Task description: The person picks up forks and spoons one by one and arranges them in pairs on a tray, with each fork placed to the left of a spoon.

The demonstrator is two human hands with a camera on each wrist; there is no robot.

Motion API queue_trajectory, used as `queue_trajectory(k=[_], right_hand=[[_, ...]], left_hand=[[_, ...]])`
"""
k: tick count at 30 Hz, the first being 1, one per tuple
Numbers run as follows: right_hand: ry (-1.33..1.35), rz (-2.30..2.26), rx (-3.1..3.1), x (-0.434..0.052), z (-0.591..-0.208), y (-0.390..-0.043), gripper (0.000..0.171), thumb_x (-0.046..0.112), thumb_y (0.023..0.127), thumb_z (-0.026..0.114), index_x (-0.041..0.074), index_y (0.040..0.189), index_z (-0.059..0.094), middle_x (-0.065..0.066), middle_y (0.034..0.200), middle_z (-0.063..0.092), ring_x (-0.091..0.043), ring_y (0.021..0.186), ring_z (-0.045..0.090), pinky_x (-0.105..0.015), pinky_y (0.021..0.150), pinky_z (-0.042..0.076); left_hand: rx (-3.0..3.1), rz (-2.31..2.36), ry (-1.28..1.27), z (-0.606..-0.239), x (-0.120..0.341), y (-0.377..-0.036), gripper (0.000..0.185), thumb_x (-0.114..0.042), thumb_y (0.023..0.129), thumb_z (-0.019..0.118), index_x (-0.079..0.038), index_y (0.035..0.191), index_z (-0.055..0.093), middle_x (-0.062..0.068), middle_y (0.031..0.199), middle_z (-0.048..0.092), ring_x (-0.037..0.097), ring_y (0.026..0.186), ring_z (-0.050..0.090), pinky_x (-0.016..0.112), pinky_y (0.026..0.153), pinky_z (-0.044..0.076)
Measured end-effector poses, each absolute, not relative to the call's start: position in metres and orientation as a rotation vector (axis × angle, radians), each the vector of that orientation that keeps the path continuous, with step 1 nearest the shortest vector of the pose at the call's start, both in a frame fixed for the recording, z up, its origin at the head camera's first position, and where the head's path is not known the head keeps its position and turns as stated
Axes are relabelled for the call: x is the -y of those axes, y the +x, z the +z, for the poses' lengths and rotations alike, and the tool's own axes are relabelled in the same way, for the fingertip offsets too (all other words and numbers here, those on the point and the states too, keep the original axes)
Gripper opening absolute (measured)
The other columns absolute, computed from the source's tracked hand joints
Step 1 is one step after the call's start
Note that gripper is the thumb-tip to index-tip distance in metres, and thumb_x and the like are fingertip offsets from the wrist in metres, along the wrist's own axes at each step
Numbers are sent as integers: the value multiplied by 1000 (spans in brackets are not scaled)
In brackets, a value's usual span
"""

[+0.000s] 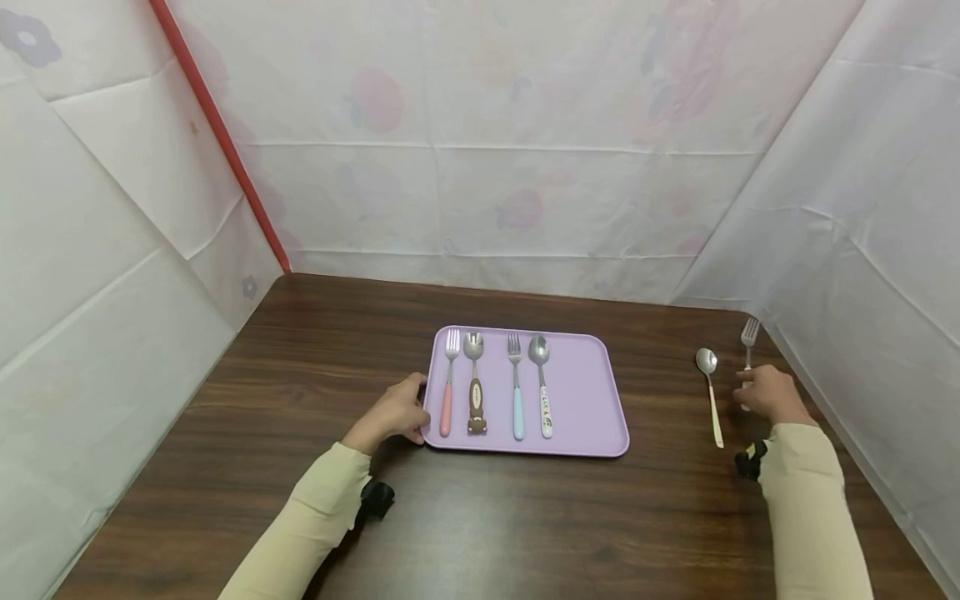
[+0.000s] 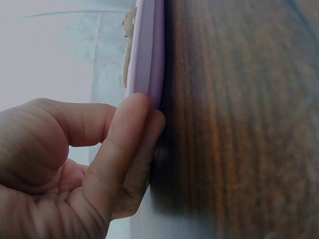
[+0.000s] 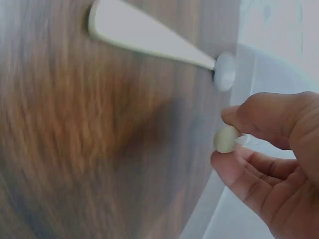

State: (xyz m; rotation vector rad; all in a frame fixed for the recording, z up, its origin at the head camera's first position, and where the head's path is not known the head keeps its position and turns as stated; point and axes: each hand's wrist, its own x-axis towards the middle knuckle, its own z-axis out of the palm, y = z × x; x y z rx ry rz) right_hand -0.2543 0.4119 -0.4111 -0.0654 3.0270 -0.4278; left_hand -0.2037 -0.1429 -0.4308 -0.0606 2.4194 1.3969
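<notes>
A lilac tray [image 1: 588, 392] lies on the table. On it, from left to right, are a pink-handled fork [image 1: 447, 404], a brown bear-handled spoon [image 1: 476, 392] with a slotted-looking tip, a blue-handled fork [image 1: 517, 408] and a spoon with a patterned white handle [image 1: 545, 408]. My left hand [image 1: 393, 411] grips the tray's near left corner, thumb and fingers at its rim [image 2: 144, 64]. Far right, my right hand [image 1: 772, 393] pinches the pale handle [image 3: 226, 139] of another fork [image 1: 749, 333] between thumb and fingers. Left of that hand lies a spoon with a cream handle [image 1: 712, 408].
The dark wooden table [image 1: 525, 533] is bounded by white printed curtains [image 1: 465, 200] at the back and sides. A red strip [image 1: 225, 142] runs down the back left corner. The right curtain [image 1: 862, 333] hangs close beside my right hand.
</notes>
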Motion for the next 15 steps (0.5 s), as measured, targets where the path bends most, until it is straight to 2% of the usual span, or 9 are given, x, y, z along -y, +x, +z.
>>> queue_trajectory(k=[2,5,9,11,15], right_hand=[[-60,-449,-3012,-406,-410,-254,43,9,76,59,-16,111,57,-34,101,58,-48,83,54,-56,68,48],[-90,-470,-2999,-397,-407,-254,43,8,77,61,-16,112,57,-31,97,61,-39,76,54,-51,64,48],[-182,-483,-3009,-387,-405,-255,39,6,77,60,-15,110,58,-17,76,65,-27,65,54,-45,60,47],[-229,-483,-3020,-383,-405,-255,37,5,77,60,-15,108,59,-14,72,64,-26,64,54,-46,59,48],[-284,-492,-3039,-375,-407,-253,36,6,78,65,-15,107,60,-23,81,63,-32,69,56,-49,60,49]], left_hand=[[-2420,1398,-55,-431,143,-203,68,18,70,50,8,134,31,21,73,54,23,47,57,33,44,56],[-2427,1400,-51,-430,143,-204,67,18,70,51,9,134,31,21,73,54,23,48,57,33,44,56],[-2430,1395,-61,-430,143,-204,68,18,70,51,8,134,32,21,73,53,22,47,57,33,44,56],[-2428,1388,-65,-430,143,-204,68,17,70,52,8,134,31,21,73,53,23,47,57,33,44,56],[-2429,1375,-66,-431,144,-204,69,17,71,52,8,136,29,20,74,53,23,47,57,33,44,56]])
